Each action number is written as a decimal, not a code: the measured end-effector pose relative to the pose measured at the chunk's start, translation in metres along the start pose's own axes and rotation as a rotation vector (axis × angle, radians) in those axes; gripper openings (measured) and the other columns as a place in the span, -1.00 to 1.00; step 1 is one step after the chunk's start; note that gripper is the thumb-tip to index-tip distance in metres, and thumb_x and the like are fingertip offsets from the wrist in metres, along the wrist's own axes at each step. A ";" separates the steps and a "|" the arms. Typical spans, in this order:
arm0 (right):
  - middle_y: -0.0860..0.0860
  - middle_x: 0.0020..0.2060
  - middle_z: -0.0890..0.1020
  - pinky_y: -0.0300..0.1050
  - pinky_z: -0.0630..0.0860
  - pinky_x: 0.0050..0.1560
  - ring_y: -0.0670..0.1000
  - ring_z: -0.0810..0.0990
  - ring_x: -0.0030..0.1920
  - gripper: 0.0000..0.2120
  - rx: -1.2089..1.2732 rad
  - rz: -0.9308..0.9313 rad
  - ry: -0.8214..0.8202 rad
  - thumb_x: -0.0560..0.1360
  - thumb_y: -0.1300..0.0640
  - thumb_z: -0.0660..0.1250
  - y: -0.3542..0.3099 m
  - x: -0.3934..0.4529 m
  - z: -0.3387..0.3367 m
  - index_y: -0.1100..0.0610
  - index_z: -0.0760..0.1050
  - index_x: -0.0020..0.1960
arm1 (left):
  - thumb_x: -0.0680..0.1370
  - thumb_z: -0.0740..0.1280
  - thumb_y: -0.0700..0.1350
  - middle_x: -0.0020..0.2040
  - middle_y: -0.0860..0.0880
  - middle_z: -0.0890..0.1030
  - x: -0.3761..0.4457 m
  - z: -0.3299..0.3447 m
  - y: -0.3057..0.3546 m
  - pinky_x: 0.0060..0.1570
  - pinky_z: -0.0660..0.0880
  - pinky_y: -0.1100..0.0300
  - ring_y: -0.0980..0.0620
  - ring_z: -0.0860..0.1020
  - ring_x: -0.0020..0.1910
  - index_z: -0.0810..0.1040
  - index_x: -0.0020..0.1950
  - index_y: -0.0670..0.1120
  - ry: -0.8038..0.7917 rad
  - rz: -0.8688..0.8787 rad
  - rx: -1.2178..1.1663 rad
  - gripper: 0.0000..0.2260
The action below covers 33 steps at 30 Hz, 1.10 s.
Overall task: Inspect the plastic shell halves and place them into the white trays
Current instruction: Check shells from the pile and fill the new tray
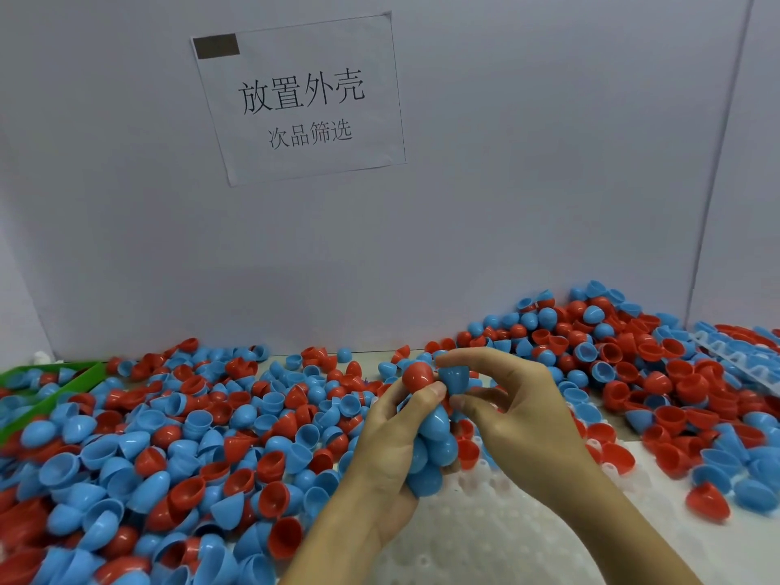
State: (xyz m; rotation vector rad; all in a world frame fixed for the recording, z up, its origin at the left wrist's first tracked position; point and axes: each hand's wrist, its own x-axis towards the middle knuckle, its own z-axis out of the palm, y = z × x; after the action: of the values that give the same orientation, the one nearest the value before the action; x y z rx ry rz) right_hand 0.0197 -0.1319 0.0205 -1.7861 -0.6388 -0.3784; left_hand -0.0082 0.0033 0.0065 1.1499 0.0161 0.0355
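Note:
My left hand (390, 441) grips a bunch of shell halves: several blue ones (434, 449) in the palm and a red one (418, 375) at the top under the thumb. My right hand (513, 409) pinches a single blue shell half (453, 380) between thumb and forefinger, right beside the red one. Both hands hover over a white tray (477, 538) with round pockets at the lower middle. A few red halves (466, 451) sit in its far pockets.
Loose red and blue shell halves (190, 449) cover the table to the left and pile up at the right (599, 335). A green bin (55, 386) stands at far left, another filled tray (743, 348) at far right. A wall with a paper sign (299, 99) closes the back.

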 end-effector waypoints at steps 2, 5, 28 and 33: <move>-0.31 0.01 0.65 -0.33 0.56 0.07 -0.24 0.58 0.15 -0.51 -0.022 -0.012 -0.003 0.47 0.46 0.37 0.000 0.000 0.001 -0.14 0.61 0.08 | 0.31 0.49 0.11 0.06 -0.18 0.69 0.000 0.000 0.000 -0.24 0.59 0.10 -0.07 0.66 -0.08 0.67 0.13 -0.03 0.012 0.014 0.015 -0.56; -0.27 0.04 0.65 -0.28 0.58 0.08 -0.23 0.58 0.15 -0.51 -0.047 -0.025 -0.010 0.47 0.47 0.35 0.000 -0.001 0.003 -0.10 0.62 0.10 | 0.29 0.48 0.17 0.06 -0.17 0.70 0.002 -0.001 -0.002 -0.14 0.60 0.04 -0.10 0.67 -0.05 0.67 0.11 -0.01 0.034 0.019 0.039 -0.55; -0.34 -0.14 0.61 -0.48 0.50 -0.12 -0.29 0.60 -0.09 -0.68 -0.444 0.007 -0.244 0.57 0.17 0.37 -0.009 0.000 -0.014 -0.21 0.61 0.18 | 0.57 0.40 -0.02 0.00 0.07 0.70 0.008 -0.027 0.005 0.07 0.61 0.16 0.04 0.66 0.05 0.70 0.01 0.15 -0.086 0.068 0.489 -0.90; -0.25 0.01 0.68 -0.51 0.50 -0.08 -0.29 0.57 -0.14 -0.70 -0.450 -0.006 -0.266 0.56 0.18 0.37 -0.006 0.001 -0.009 -0.16 0.62 0.20 | 0.56 0.40 0.00 0.01 0.10 0.69 0.008 -0.033 0.009 0.13 0.60 0.13 0.04 0.65 0.10 0.69 0.00 0.21 -0.143 0.102 0.543 -0.89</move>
State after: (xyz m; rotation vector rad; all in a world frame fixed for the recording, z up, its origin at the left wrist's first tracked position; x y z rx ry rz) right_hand 0.0169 -0.1394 0.0287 -2.2899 -0.7897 -0.3067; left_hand -0.0014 0.0374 0.0010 1.6937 -0.1693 0.0409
